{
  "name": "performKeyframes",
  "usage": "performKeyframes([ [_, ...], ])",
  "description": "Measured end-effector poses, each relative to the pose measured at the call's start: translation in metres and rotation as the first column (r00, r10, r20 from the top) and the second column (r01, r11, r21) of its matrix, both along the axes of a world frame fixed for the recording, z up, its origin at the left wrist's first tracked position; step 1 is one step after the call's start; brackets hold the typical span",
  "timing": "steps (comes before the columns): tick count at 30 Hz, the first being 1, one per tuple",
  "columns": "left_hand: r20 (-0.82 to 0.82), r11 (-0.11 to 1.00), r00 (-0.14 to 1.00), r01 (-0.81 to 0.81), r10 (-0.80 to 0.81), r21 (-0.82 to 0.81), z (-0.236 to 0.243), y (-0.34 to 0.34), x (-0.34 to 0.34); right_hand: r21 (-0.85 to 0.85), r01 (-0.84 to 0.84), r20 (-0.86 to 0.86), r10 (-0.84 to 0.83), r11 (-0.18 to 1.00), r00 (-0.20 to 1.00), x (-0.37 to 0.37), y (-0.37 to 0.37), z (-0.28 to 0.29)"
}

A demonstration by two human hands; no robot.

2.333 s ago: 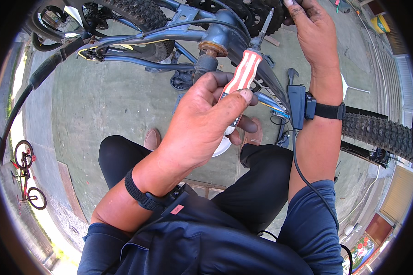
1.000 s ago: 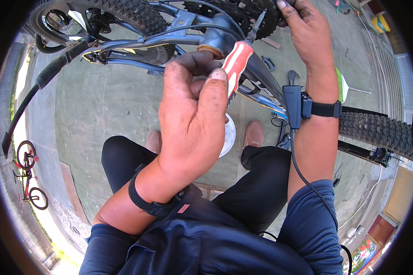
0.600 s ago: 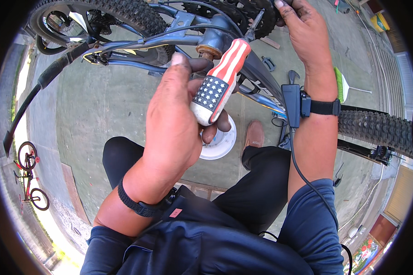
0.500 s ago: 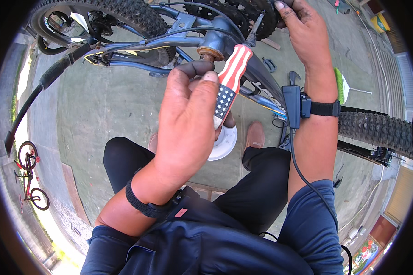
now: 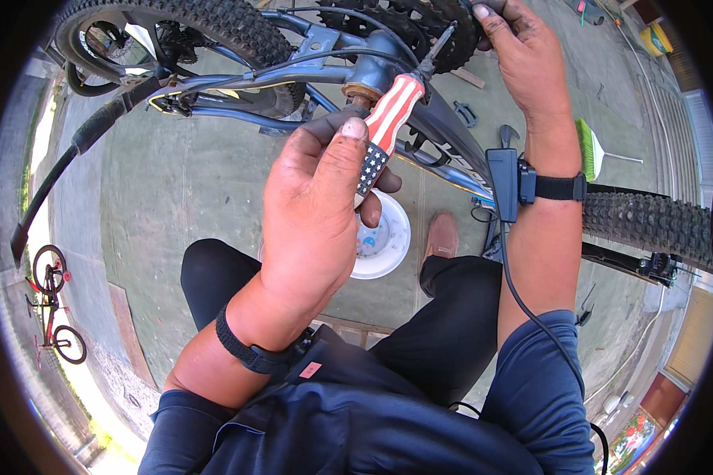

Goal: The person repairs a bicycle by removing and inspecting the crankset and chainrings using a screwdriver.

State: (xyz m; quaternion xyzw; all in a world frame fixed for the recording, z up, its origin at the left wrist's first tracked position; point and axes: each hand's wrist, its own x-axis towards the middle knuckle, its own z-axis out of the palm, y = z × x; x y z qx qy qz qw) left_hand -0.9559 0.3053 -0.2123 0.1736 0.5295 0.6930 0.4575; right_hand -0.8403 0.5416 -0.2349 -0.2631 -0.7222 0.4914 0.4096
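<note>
My left hand is closed round a screwdriver with a striped handle and a starred lower end. Its grey shaft slants up and right in front of the dark chainrings. Darkened by grime, the fingers sit just below the bottom bracket shell of a blue-grey bicycle frame, where a rusty-coloured ring shows. At the top, my right hand pinches the right edge of the chainrings between thumb and fingers. Part of that grip is cut off by the picture's upper edge.
A white bowl sits on the floor between my feet. Knobbly tyres show at upper left and right. A pedal and a green broom lie beyond the frame. Another bicycle stands far left.
My left hand and the screwdriver have shifted slightly left, and the fingers have opened out a little round the handle. More of the bowl shows. The right hand stays nearly still.
</note>
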Motion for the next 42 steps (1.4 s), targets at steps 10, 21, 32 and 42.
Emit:
performKeyframes([
  [10,0.467,0.990,0.874,0.139,-0.130,0.016,0.009,-0.001,-0.013,0.040,-0.006,0.002,0.006,0.999,1.000,0.000,-0.001,0.000],
  [21,-0.279,0.997,0.958,-0.061,0.071,0.044,0.004,-0.002,0.006,0.025,0.026,-0.004,-0.026,0.999,1.000,-0.002,-0.002,-0.001],
  [32,-0.190,0.995,0.979,0.061,-0.075,-0.075,0.006,-0.006,0.003,0.078,0.023,-0.033,-0.021,0.997,0.999,-0.002,-0.001,-0.004],
  [42,0.365,0.995,0.926,0.102,-0.093,-0.005,0.003,-0.009,-0.006,0.083,0.046,-0.019,-0.044,0.995,0.999,0.000,-0.005,-0.001],
])
